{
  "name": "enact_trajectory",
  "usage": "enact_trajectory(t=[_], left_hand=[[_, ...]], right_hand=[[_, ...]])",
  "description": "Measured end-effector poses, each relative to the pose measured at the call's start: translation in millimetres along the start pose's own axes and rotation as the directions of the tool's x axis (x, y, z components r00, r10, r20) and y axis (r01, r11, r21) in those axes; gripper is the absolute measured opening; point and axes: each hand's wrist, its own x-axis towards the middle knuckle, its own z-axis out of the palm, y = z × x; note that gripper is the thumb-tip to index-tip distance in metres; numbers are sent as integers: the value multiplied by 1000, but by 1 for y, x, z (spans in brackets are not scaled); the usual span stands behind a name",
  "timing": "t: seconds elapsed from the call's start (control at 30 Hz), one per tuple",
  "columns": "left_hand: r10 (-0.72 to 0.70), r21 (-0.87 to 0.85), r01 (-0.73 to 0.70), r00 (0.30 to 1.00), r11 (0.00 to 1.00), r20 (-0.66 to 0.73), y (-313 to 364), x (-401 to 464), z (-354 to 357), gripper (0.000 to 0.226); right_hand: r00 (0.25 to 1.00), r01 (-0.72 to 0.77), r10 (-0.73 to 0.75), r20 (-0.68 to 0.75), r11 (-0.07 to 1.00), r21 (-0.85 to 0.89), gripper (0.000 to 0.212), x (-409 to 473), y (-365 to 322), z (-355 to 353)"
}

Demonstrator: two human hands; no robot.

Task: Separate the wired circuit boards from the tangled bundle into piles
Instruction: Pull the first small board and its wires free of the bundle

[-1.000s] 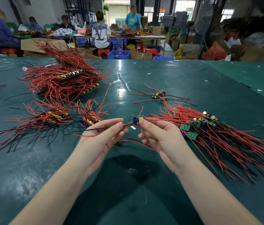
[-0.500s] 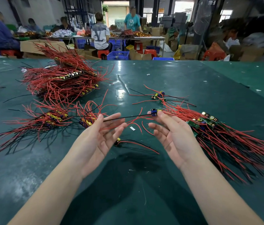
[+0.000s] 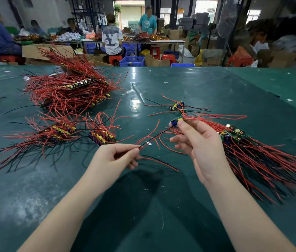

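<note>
One board is being worked free of the tangle. In the middle of the frame the right hand (image 3: 200, 146) pinches a small circuit board (image 3: 176, 121) between thumb and forefinger, held up off the green table (image 3: 161, 206), its other fingers loosely spread. Red wires (image 3: 216, 116) run from that board toward the right, over the tangled bundle (image 3: 252, 155) that fans out along the right side of the frame. A black wire (image 3: 154, 137) slopes down from the board to the left hand (image 3: 118, 157), which pinches its end, together with a red lead, between thumb and fingertips; the remaining fingers are curled under.

Sorted piles lie in the left half: a large heap (image 3: 67, 93) at upper left, and two smaller piles (image 3: 58, 132) (image 3: 101, 136) just below it, left of centre. A few loose boards (image 3: 177, 105) lie just above the held one, near the centre of the frame.

Judged from this, the step in hand is straightening the leads of a single board. Whether its red wires are fully clear of the bundle cannot be told. The next move probably calls for drawing the board up and leftward while keeping the leads taut, so nothing snags, then laying it on one of the left piles with its wires in line with the rest.
</note>
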Motion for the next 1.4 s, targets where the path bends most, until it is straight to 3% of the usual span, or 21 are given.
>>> enact_trajectory(t=[0.37, 0.5, 0.67, 1.0, 1.13, 1.27, 1.4], left_hand=[[-59, -168, 93, 978, 981, 201, 7, -4, -2, 25], [-101, -88, 133, 948, 987, 301, 3, -6, -4, 24], [-133, -130, 206, 895, 970, 427, 6, -9, -2, 26], [-162, -272, 273, 916, 923, 368, 7, -8, 0, 26], [-141, -207, 212, 940, 955, 312, 7, -8, 2, 16], [-36, -22, 42, 972, 999, 233, 7, -10, 4, 21], [25, 60, -38, 980, 997, 197, 5, -10, 7, 22]], right_hand=[[995, -87, 87, -47, 996, 18, 12, 9, -2, -10], [995, -69, 71, 67, 997, -21, 12, 7, -3, -10], [971, -58, 92, 219, 986, -155, 6, 0, 4, -1], [899, -60, 165, 405, 963, -261, 4, -7, 12, 5], [910, -57, 167, 379, 957, -284, 5, -7, 13, 5], [926, -57, 170, 337, 945, -322, 4, -8, 17, 7], [935, -65, 166, 313, 949, -308, 3, -7, 16, 7]])
